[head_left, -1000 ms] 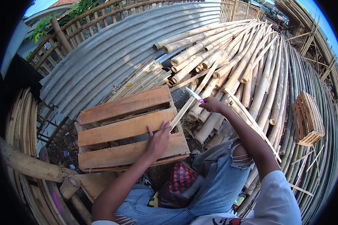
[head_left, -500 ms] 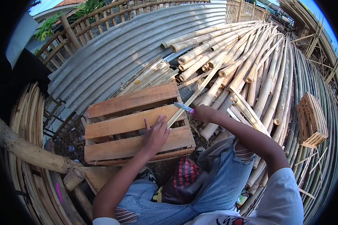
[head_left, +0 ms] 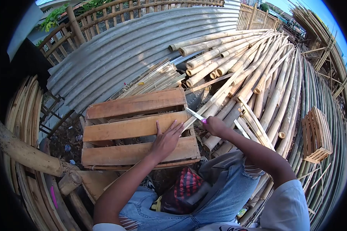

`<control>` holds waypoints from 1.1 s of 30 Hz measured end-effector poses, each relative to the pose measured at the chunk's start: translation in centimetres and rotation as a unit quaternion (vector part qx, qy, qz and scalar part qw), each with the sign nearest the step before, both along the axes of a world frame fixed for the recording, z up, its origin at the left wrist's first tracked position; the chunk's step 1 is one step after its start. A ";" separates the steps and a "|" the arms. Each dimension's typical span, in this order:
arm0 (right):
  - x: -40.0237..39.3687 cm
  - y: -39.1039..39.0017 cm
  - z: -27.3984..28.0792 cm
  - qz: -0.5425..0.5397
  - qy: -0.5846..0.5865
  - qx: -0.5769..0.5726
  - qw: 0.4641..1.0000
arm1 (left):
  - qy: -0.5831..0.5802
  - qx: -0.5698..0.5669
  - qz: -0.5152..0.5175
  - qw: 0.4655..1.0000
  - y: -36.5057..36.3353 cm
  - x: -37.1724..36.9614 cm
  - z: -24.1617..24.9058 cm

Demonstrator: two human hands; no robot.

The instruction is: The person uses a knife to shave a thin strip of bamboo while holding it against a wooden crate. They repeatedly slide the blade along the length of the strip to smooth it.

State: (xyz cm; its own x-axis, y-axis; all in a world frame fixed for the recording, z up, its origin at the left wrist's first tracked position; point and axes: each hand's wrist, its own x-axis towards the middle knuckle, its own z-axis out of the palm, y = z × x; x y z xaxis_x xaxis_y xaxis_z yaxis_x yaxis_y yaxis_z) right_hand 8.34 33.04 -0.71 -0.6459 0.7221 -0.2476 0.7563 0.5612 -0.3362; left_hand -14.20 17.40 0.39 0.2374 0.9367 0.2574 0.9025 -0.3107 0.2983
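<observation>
Your left hand [head_left: 166, 140] lies palm-down on the wooden crate [head_left: 137, 129], fingers [head_left: 173, 127] spread and pressing the near end of a thin bamboo strip [head_left: 216, 96] against the crate's middle slat. The strip runs from under that hand up and to the right, its far end lying over the pile of bamboo poles [head_left: 239, 65].

Your right hand [head_left: 215, 126] is closed round a small knife [head_left: 194, 114] with a pink handle end showing at the fist. The blade points left and slightly far, resting on or just against the strip near the crate's right edge; true contact cannot be told at this size.

The crate sits low in front of you, three broad slats on top, gaps between them. Behind it, far and left, curved corrugated metal sheeting [head_left: 142, 46] leans over the ground. A bundle of split bamboo slats [head_left: 156, 79] lies between the sheeting and the crate.

At right, well apart from both hands, a second small crate [head_left: 317, 134] rests on long thin bamboo canes [head_left: 327, 96]. Near left, a thick rough post [head_left: 25, 154] lies across more curved strips. Your knees in torn jeans [head_left: 223, 184] are just near the crate.
</observation>
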 end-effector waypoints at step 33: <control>1.8 4.5 2.7 -0.165 0.013 0.111 0.980 | 0.005 -0.009 0.017 1.000 0.2 0.5 -0.2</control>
State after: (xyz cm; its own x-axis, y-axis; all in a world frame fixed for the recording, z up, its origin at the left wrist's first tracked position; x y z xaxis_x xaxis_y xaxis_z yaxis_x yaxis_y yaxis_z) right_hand 10.11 37.53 2.02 -0.3722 0.9270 -0.0467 0.9015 0.3491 -0.2559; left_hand -13.71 17.57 0.15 0.2073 0.9486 0.2392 0.9154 -0.2743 0.2945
